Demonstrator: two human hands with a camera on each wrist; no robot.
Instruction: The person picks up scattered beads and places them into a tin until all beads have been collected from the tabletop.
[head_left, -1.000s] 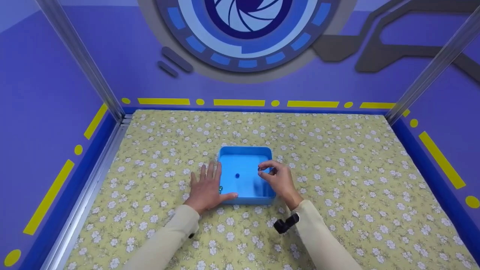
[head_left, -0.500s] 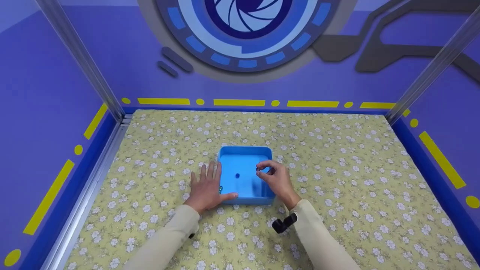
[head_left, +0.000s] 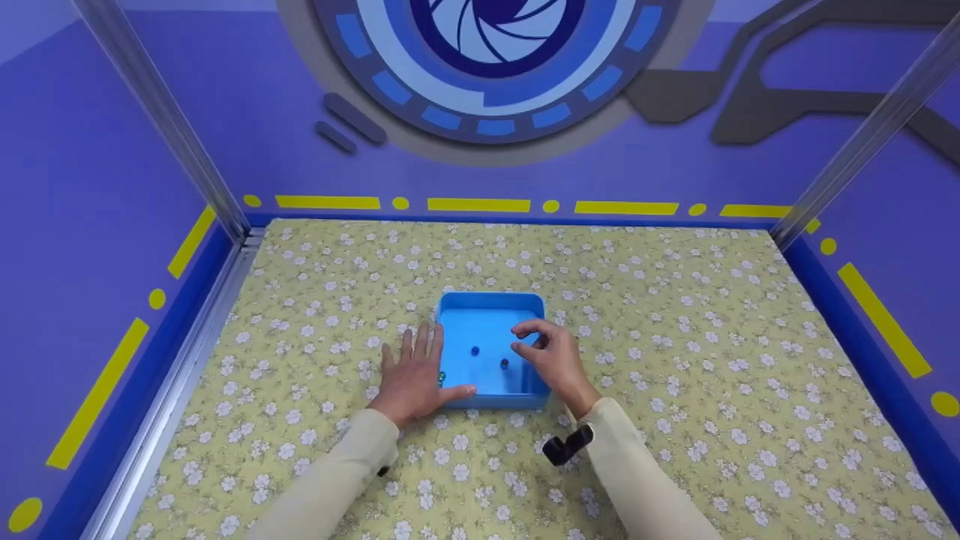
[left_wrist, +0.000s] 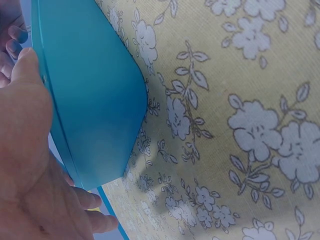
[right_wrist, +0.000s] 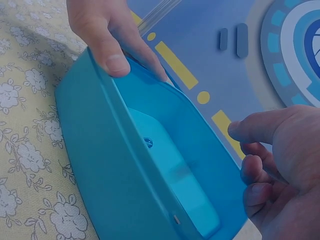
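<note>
A square blue bin [head_left: 491, 403] stands on the tablecloth. My left hand [head_left: 409, 381] lies over its near-left corner, fingers straight along the left side and thumb on the front rim; the left wrist view shows this hand [left_wrist: 30, 135] against the bin wall. Over the bin's right side is my right hand [head_left: 556, 362], thumb and index finger apart with nothing between them. Below those fingertips is a small dark reddish marble [head_left: 504, 364]. A blue marble [head_left: 475, 351] sits near the middle of the bin floor. Greenish marbles [head_left: 442, 377] show beside my left hand, partly hidden.
A yellow floral tablecloth [head_left: 675, 315] covers the table. Purple-blue panels [head_left: 225, 97] with yellow marks rise at the back and both sides, with metal posts [head_left: 161, 112] at the corners. A black wrist camera [head_left: 568, 446] is strapped on my right wrist.
My right thumb and index finger have parted and let go of the dark marble, which is now lower, inside the bin. The right hand shifted slightly left earlier. My left hand stays put.
</note>
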